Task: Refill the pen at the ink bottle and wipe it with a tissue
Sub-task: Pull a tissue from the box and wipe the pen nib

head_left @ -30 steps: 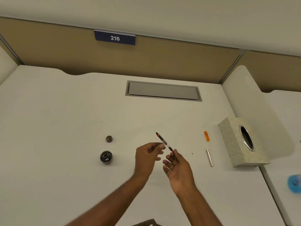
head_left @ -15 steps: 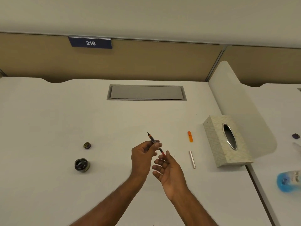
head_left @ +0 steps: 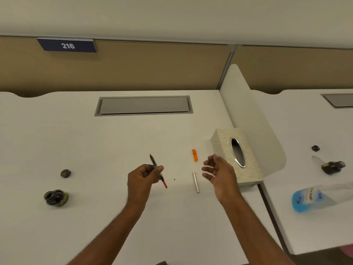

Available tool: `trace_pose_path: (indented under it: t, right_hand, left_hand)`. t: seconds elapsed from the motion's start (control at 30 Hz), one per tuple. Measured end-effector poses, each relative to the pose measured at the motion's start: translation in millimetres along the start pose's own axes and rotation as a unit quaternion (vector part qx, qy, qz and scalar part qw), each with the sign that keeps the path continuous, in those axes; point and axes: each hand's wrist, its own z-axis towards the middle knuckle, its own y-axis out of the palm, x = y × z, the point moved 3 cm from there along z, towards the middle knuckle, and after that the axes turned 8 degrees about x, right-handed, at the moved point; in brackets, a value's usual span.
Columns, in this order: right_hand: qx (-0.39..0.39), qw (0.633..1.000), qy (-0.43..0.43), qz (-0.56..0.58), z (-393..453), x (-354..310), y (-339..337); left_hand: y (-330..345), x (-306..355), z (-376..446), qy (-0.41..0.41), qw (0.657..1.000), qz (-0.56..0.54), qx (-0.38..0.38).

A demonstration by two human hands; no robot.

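While left hand pinches it, pen slants, nib up-left.

The desk is smooth, matt white laminate. At its 12 o'clock, a cable hatch looks like brushed grey metal. The tissue box, at 3 o'clock, is patterned matt card with a glossy chrome-like ring round its slot. The ink bottle, at 9 o'clock, is dark and glossy, probably glass. The pen looks like plastic.
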Motion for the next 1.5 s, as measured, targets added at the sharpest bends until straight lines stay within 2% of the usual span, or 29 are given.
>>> trace_pose_path:
  t: [0.1,0.17,0.23,0.3,0.37,0.43,0.57,0.6,0.97,1.13,1.5]
  right_hand:
    - [0.052,0.986,-0.145,-0.064,31,-48,-27]
    - [0.108,0.949,-0.248,-0.16,50,-71,-45]
    - [0.158,0.875,-0.341,-0.306,67,-83,-62]
    - [0.176,0.772,-0.398,-0.462,84,-84,-74]
    - [0.152,0.706,-0.382,-0.577,101,-78,-82]
    - [0.114,0.672,-0.35,-0.642,115,-71,-85]
    - [0.071,0.582,-0.374,-0.718,136,-55,-81]
    - [0.067,0.571,-0.37,-0.729,141,-53,-79]
    - [0.027,0.521,-0.349,-0.779,168,-53,-72]
    - [0.029,0.515,-0.357,-0.779,168,-50,-72]
    - [0.035,0.531,-0.382,-0.755,171,-46,-72]
  left_hand:
    - [7,-7,-1,-0.004,1.0,0.013,-0.01]
    - [12,-11,-2,-0.003,1.0,0.026,-0.017]
    - [16,-13,-3,-0.002,0.999,0.04,-0.025]
    - [20,-15,-3,0.0,0.998,0.058,-0.032]
    - [22,-14,-3,0.003,0.997,0.074,-0.039]
    - [25,-14,-3,0.005,0.995,0.088,-0.045]
    - [27,-13,-2,0.01,0.992,0.115,-0.052]
    - [27,-13,-2,0.011,0.991,0.12,-0.054]
    - [32,-16,-1,-0.001,0.989,0.133,-0.061]
    - [34,-18,1,-0.003,0.988,0.139,-0.063]
    - [34,-21,0,-0.004,0.988,0.136,-0.067]
